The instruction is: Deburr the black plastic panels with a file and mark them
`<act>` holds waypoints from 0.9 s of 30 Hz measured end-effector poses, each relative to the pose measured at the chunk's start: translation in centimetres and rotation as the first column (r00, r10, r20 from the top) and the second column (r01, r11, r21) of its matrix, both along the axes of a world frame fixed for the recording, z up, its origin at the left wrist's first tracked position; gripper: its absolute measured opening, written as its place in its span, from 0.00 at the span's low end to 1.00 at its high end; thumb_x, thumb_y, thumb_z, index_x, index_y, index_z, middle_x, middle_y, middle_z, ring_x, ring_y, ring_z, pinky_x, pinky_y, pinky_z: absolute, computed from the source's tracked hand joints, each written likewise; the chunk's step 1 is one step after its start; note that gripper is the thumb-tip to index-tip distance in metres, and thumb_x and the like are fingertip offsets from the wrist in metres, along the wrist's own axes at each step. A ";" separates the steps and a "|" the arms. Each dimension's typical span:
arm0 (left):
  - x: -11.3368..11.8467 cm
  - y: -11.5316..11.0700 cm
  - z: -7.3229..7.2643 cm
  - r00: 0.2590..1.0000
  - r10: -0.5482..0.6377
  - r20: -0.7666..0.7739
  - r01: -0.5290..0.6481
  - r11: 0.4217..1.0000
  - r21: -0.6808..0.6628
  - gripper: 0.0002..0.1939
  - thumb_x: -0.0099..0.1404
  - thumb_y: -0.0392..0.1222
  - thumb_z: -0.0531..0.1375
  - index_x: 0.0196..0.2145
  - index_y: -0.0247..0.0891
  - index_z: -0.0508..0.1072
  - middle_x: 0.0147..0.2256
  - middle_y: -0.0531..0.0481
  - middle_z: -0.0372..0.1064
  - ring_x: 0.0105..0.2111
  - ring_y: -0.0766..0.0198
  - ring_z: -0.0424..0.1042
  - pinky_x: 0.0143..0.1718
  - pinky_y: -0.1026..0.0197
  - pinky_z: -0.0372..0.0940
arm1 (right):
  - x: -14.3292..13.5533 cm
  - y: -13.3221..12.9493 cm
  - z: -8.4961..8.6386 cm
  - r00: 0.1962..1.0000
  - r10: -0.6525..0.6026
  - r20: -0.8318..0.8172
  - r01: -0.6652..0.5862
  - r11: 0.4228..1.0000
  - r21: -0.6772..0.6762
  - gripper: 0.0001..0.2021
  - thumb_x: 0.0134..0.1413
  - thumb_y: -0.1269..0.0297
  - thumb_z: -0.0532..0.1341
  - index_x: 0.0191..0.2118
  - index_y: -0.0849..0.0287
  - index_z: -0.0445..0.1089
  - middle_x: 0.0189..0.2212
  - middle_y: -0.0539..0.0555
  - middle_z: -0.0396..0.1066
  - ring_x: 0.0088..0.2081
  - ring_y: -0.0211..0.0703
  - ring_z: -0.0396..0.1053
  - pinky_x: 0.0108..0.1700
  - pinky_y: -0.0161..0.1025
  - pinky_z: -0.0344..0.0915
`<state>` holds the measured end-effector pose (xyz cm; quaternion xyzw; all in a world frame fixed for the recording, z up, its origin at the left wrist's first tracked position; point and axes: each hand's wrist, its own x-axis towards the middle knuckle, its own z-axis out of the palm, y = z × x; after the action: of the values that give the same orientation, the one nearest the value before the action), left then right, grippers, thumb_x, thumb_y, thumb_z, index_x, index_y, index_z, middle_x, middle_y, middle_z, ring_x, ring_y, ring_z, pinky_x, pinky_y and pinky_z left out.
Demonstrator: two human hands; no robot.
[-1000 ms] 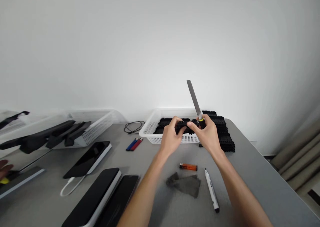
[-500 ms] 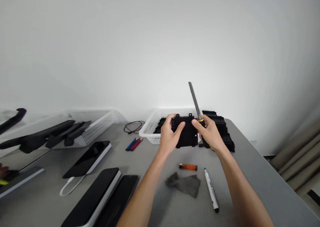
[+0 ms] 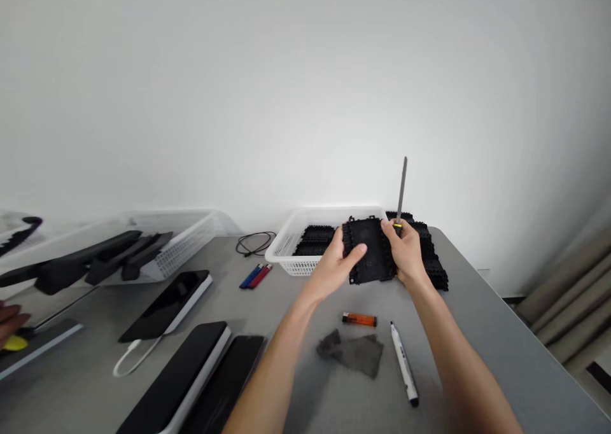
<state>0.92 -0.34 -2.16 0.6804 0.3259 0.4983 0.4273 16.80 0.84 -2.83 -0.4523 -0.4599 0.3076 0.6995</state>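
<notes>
My left hand grips the left edge of a flat black plastic part with toothed sides, its thumb across the face. At the other edge, my right hand is closed round the black and yellow handle of a metal file, and also touches the part. The file's blade points up. Both hands are raised above the table, in front of a white basket that holds similar black parts. More black parts are stacked right of the basket, partly behind my right hand.
An orange lighter, a grey cloth and a marker lie in front of me. To the left are two lighters, a cable, phones and a basket of black pieces. Another person's hand shows far left.
The black part has turned over or rotated in my hands, now showing toothed sides, and shifted right. The file has swung from leaning left to nearly upright. My left hand moved right.
</notes>
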 end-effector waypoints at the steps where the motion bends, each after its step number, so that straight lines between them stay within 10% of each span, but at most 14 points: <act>1: 0.1 -0.2 0.1 0.999 -0.046 -0.010 0.046 0.999 -0.027 0.25 0.61 0.47 0.62 0.55 0.43 0.66 0.51 0.43 0.70 0.46 0.54 0.73 0.36 0.57 0.73 | 0.1 0.1 -0.1 0.999 -0.038 0.009 0.037 0.999 0.018 0.19 0.48 0.46 0.63 0.32 0.58 0.64 0.25 0.47 0.61 0.27 0.37 0.59 0.31 0.34 0.59; 7: 0.3 1.1 -0.7 0.970 0.218 0.107 -0.206 0.972 -0.113 0.20 0.64 0.49 0.57 0.50 0.38 0.66 0.42 0.43 0.70 0.22 0.65 0.68 0.13 0.64 0.63 | -0.7 -0.8 0.2 0.991 0.118 0.065 -0.115 0.993 -0.038 0.19 0.50 0.45 0.63 0.36 0.55 0.62 0.20 0.42 0.57 0.18 0.33 0.56 0.21 0.32 0.57; 14: -0.9 2.9 -1.2 0.892 0.413 0.183 -0.410 0.910 -0.058 0.18 0.62 0.51 0.58 0.45 0.38 0.69 0.42 0.45 0.72 0.38 0.60 0.73 0.36 0.61 0.69 | -1.7 -2.0 1.1 0.889 0.445 0.105 -0.442 0.895 -0.055 0.18 0.51 0.46 0.63 0.33 0.56 0.63 0.19 0.42 0.60 0.14 0.29 0.54 0.16 0.31 0.55; 20: -1.6 2.3 -0.1 0.931 0.232 0.282 -0.260 0.963 0.065 0.21 0.58 0.48 0.63 0.48 0.40 0.67 0.39 0.47 0.74 0.41 0.58 0.73 0.45 0.57 0.66 | -0.8 -1.9 1.5 0.877 0.448 -0.175 -0.473 0.868 -0.152 0.23 0.53 0.39 0.58 0.34 0.58 0.66 0.22 0.47 0.68 0.11 0.29 0.53 0.12 0.31 0.51; 27: -1.5 1.1 0.9 0.925 0.162 0.342 -0.292 0.882 0.371 0.08 0.56 0.44 0.62 0.26 0.42 0.65 0.40 0.46 0.76 0.56 0.52 0.66 0.57 0.47 0.59 | -0.2 -2.3 2.2 0.848 0.516 -0.123 -0.527 0.792 -0.309 0.23 0.52 0.43 0.62 0.40 0.60 0.71 0.32 0.58 0.75 0.15 0.30 0.59 0.12 0.30 0.54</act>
<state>-0.57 0.75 -1.23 0.6280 0.2217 0.7009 0.2553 16.60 -1.47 -0.62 -0.4141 -0.4968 0.5683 0.5087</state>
